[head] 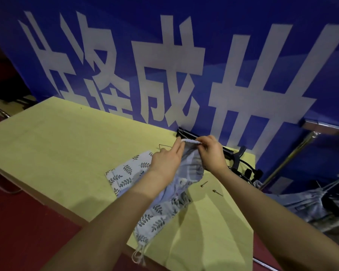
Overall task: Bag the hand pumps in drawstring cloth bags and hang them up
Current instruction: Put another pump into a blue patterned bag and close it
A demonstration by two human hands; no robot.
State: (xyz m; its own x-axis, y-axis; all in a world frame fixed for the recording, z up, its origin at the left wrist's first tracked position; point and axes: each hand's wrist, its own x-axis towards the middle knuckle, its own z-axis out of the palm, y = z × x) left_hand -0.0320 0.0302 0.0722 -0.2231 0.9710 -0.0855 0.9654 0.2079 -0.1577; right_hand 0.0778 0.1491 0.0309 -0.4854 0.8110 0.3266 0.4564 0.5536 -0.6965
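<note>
Head view, near to far: leaf-print bags [145, 218] lie at 6 o'clock on your yellow table [47, 145]. Your left hand [167, 160] and right hand [210, 151] pinch a grey striped bag's [192, 167] rim, lifted. Black hand pumps [229, 151] lie at 1 o'clock, beyond.

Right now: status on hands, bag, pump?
Left hand and right hand pinch striped bag rim. Pump on table behind, unbagged. Nothing blocking.

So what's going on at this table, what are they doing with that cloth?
A person is holding a grey striped drawstring bag by its top rim, left hand and right hand pinching it on either side. A leaf-print bag lies under it on the yellow table. The black hand pump lies behind, not yet bagged.
</note>
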